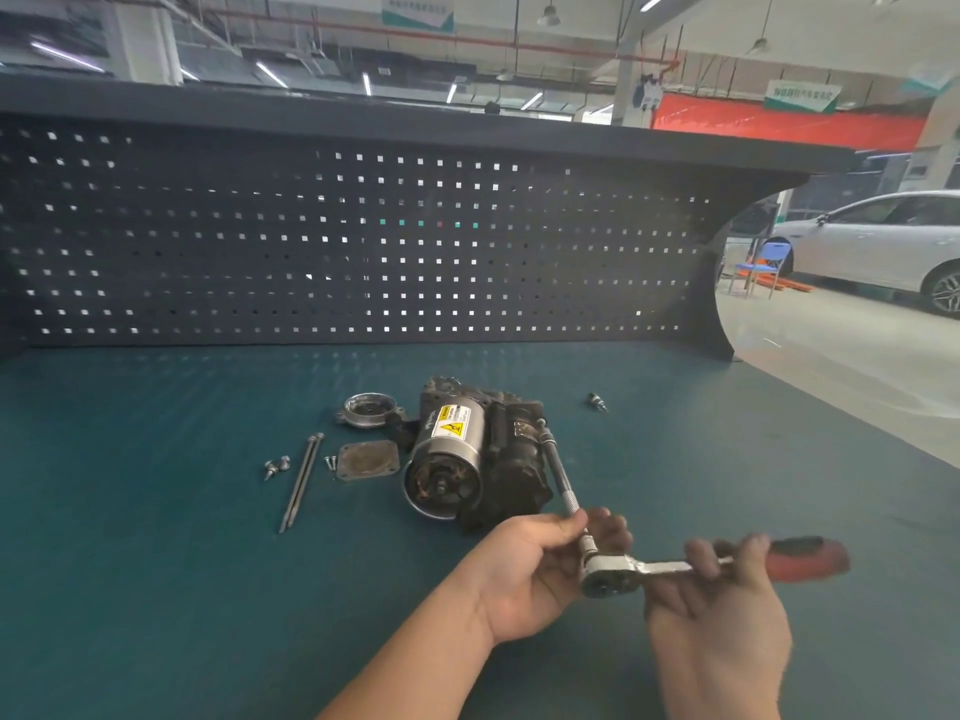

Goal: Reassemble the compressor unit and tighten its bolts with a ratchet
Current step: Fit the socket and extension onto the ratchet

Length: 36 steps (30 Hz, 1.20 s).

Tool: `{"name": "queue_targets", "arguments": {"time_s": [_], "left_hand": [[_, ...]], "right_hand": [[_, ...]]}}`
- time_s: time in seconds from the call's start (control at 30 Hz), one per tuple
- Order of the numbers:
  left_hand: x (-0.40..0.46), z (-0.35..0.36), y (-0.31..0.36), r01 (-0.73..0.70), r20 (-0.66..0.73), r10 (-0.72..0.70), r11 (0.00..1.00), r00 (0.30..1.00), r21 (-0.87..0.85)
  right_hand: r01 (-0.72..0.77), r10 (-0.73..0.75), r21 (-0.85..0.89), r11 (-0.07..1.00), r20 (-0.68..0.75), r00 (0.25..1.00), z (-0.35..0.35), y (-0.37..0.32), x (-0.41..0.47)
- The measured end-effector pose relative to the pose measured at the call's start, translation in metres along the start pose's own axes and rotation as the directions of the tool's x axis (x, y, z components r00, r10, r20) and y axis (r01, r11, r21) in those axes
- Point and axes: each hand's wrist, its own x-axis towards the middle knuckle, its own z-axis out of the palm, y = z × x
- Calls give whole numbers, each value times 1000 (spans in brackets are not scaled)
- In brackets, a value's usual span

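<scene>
The compressor unit (470, 457), a silver cylinder with a yellow warning label on a dark body, lies on the green bench mat. A ratchet (654, 568) with a red handle carries a long extension bar (560, 472) that reaches up to the unit's right side. My left hand (530, 569) pinches the lower end of the extension bar just above the ratchet head. My right hand (722, 605) curls its fingers round the ratchet's shank near the red grip. Left of the unit lie a round end cap (368, 410), a square cover plate (368, 459) and two long bolts (301, 480).
Small bolts (275, 466) and screws (330, 462) lie left of the plate. A small fitting (597, 402) sits at the back right. A dark pegboard (363, 241) closes the bench's far side. The mat's right edge (883, 449) drops to a workshop floor with a white car (878, 246).
</scene>
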Motion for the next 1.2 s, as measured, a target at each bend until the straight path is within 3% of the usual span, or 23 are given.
{"name": "queue_targets", "arguments": {"time_s": [0.07,0.13,0.2,0.27,0.33,0.43,0.47,0.5,0.53,0.57,0.63,0.7,0.8,0.9,1.0,1.2], "left_hand": [[-1,1,0,-2,-11,2,1000,1000,-19],[-1,0,1,-10,-39,9,999,999,-36],[-2,-2,1,-14,-77,13,1000,997,-17],[0,-1,0,-3,-105,7,999,994,37],[1,1,-3,8,-115,2,996,993,84],[0,0,-1,4,-81,6,993,997,121],[-1,0,1,-5,-70,13,993,997,118],[-3,0,3,-11,-72,19,994,997,111],[-4,1,3,-13,-86,21,996,996,90],[-4,2,2,-16,-100,23,998,995,68],[-4,6,-1,-16,-107,22,998,994,53],[-1,7,-3,-19,-116,24,999,993,42],[1,4,-2,-6,-125,5,1000,992,-5],[0,4,-2,21,-117,-20,1000,993,8],[1,2,-4,26,-75,-25,999,997,20],[0,-5,2,-5,-56,8,999,998,47]], "right_hand": [[-34,34,53,998,10,999,-4,4,1],[-5,5,1,1000,37,999,-7,6,2],[153,-124,-250,956,129,984,-2,1,2],[334,-209,-455,826,302,930,11,-6,1],[496,-209,-568,656,495,843,31,-10,-6],[754,-28,-641,147,759,651,53,5,-24],[783,6,-621,40,783,622,56,11,-29],[787,-36,-616,21,786,617,56,14,-31],[774,-116,-625,103,765,633,56,13,-31],[732,-187,-632,253,711,678,53,9,-28],[636,-247,-616,465,600,761,45,-2,-23],[516,-251,-586,625,475,843,34,-9,-17],[248,-166,-360,899,244,956,22,-11,-9],[130,-108,-213,968,110,988,13,-10,-6],[85,-77,-141,986,62,995,3,-7,-1],[253,-145,-364,896,298,943,15,-8,-1]]}}
